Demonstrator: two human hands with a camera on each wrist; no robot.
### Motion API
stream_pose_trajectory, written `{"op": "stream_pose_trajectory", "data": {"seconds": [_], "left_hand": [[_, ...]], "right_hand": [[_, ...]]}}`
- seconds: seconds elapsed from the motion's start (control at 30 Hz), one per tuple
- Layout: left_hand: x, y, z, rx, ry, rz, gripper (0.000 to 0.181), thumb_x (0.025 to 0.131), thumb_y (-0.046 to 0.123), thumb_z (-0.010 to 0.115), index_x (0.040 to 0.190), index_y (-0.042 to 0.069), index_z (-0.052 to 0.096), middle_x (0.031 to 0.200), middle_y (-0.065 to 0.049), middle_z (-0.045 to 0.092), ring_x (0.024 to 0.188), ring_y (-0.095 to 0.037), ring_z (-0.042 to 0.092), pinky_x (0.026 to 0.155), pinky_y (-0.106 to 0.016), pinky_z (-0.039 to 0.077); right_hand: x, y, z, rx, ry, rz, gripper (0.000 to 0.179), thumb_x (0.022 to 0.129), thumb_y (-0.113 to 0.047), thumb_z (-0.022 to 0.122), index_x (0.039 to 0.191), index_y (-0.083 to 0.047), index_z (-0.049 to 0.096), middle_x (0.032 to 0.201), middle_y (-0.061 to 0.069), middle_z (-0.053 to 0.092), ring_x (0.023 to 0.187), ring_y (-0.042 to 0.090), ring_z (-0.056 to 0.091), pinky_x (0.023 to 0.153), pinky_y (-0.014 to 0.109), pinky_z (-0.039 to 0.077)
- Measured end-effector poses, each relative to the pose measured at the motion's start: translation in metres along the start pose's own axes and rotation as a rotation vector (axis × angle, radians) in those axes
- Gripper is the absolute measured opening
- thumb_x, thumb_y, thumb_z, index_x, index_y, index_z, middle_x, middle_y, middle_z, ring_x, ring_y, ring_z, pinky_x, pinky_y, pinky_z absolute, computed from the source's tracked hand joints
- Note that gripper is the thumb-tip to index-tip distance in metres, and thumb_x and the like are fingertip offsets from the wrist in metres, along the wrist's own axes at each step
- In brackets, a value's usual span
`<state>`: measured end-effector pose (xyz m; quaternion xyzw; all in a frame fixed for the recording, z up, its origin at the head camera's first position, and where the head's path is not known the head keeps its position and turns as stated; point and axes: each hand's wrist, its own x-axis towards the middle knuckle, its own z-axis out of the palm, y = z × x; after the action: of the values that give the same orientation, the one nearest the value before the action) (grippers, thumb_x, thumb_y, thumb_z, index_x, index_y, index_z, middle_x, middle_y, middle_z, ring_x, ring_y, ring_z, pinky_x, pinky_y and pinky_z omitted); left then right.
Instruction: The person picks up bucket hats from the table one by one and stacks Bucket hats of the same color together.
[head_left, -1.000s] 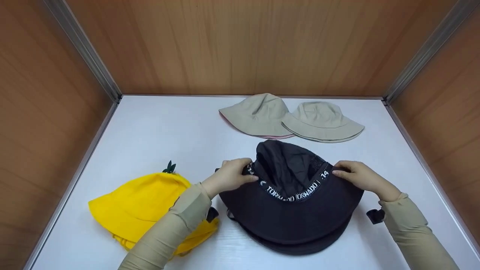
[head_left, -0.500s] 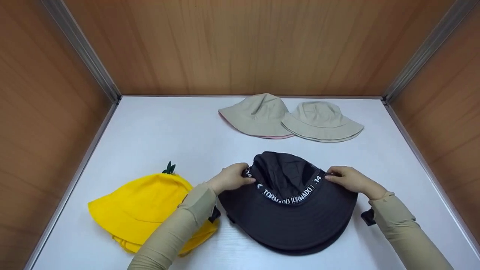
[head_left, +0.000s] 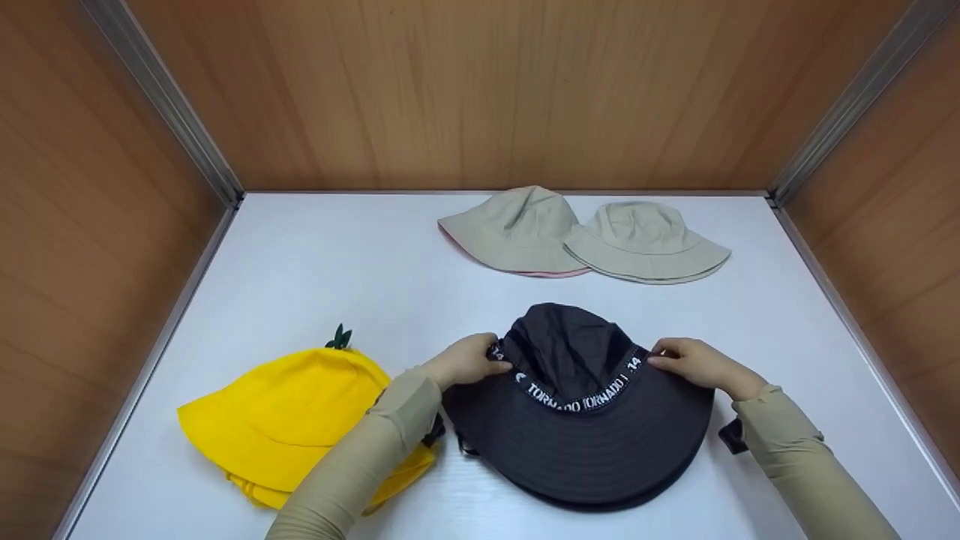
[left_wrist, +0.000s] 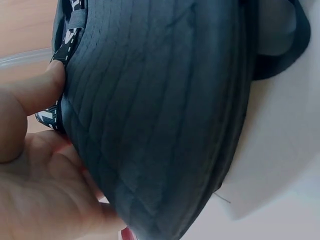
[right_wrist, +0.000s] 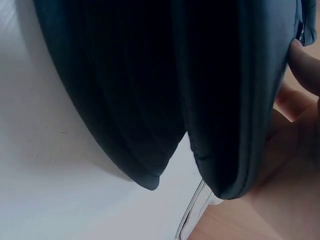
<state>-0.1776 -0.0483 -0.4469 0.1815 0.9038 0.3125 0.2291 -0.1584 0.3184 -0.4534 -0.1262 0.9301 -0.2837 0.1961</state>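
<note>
Two tan sleeves [head_left: 349, 465] are reaching in from the near edge, the left one passing over part of the yellow hat [head_left: 270, 401]. That hat is lying on the white table [head_left: 337, 262], left of the black hat [head_left: 592, 450], with a green tuft [head_left: 340, 337] sticking up at its top. The black hat is taking up the space right of centre, its wide brim facing the near side; a second dark edge is showing just under the brim's front. Whether that edge is touching the table, I cannot tell. Farther in, both hands are holding the black hat where brim meets crown — the left hand [head_left: 469, 360] pinching by the left end of the lettered band [head_left: 577, 405], the right hand [head_left: 699, 365] by the right end. In the left wrist view, the thumb [left_wrist: 47, 89] is pressing near the band. Beyond, apart from the black hat, two beige hats [head_left: 517, 232] are lying side by side — the right one overlapping the left one's pink-edged brim. Behind them, a wooden wall [head_left: 450, 90] is standing.
</note>
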Motion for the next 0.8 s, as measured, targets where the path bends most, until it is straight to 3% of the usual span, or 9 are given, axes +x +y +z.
{"op": "stream_pose_trajectory", "data": {"seconds": [0.23, 0.37, 0.57, 0.8], "left_hand": [[-0.001, 0.004, -0.003, 0.005, 0.016, 0.071, 0.024, 0.092, 0.027, 0.061, 0.1, 0.004, 0.058, 0.092, -0.006, 0.06, 0.085, -0.018, 0.05, 0.086, -0.04, 0.044], [-0.001, 0.007, -0.003, -0.001, 0.006, 0.081, 0.024, 0.093, 0.026, 0.06, 0.101, 0.003, 0.058, 0.094, -0.007, 0.06, 0.086, -0.019, 0.051, 0.086, -0.04, 0.044], [-0.001, 0.007, 0.0, 0.021, -0.027, 0.037, 0.029, 0.092, 0.025, 0.062, 0.11, 0.002, 0.058, 0.104, -0.012, 0.063, 0.094, -0.022, 0.055, 0.092, -0.042, 0.044], [-0.002, 0.008, 0.002, 0.104, -0.063, -0.046, 0.026, 0.093, 0.027, 0.061, 0.105, 0.003, 0.059, 0.1, -0.011, 0.062, 0.09, -0.022, 0.056, 0.089, -0.041, 0.046]], "right_hand": [[-0.004, 0.001, -0.008, -0.006, -0.034, -0.006, 0.026, 0.096, -0.03, 0.054, 0.096, -0.006, 0.063, 0.083, 0.003, 0.061, 0.073, 0.013, 0.051, 0.067, 0.031, 0.042], [-0.005, 0.004, -0.012, 0.008, -0.067, -0.005, 0.025, 0.096, -0.029, 0.053, 0.094, -0.006, 0.063, 0.081, 0.002, 0.059, 0.071, 0.013, 0.05, 0.066, 0.03, 0.042], [-0.006, 0.008, -0.01, 0.046, -0.111, -0.004, 0.025, 0.096, -0.026, 0.054, 0.094, -0.004, 0.062, 0.077, 0.0, 0.057, 0.067, 0.012, 0.05, 0.063, 0.028, 0.042], [-0.005, 0.009, -0.006, -0.005, -0.115, 0.012, 0.022, 0.095, -0.025, 0.056, 0.093, -0.004, 0.062, 0.078, 0.002, 0.059, 0.068, 0.012, 0.049, 0.064, 0.029, 0.041]]}}
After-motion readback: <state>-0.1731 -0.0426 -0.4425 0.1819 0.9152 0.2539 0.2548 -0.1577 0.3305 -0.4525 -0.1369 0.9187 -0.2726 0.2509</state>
